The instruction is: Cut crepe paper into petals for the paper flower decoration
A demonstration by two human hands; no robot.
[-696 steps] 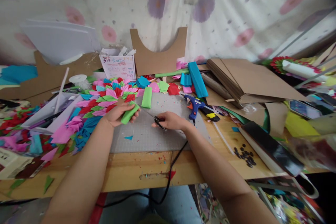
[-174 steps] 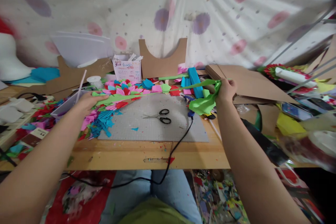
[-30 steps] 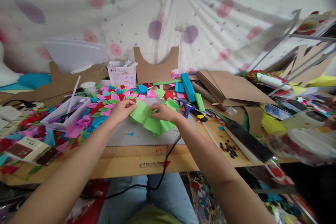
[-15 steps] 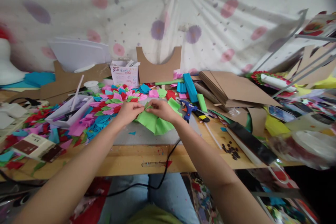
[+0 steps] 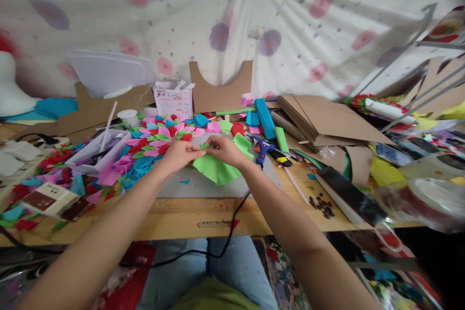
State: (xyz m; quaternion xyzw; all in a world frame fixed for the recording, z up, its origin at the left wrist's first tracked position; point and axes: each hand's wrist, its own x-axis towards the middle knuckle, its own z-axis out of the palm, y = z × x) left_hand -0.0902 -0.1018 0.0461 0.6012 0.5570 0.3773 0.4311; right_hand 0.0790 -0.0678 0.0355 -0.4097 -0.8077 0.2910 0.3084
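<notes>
Both hands meet over a grey mat at a ruffled sheet of light green crepe paper. My left hand pinches the paper's left end between thumb and fingertips. Close beside it, my right hand grips the upper edge, its fingertips almost touching the left ones. The paper fans out below and to the right of the right hand. Just behind the left hand lies a cluster of pink, red, green and blue paper petals. A blue glue gun rests right of the paper.
A white tray of tools stands left among coloured paper scraps. Brown cardboard sheets are stacked at the back right. Small dark beads lie near the front edge. A black cable hangs over the edge onto the lap.
The view has shifted slightly. Both hands keep hold of the green crepe paper, and its folds have changed shape a little, with the lower edge more rounded.
</notes>
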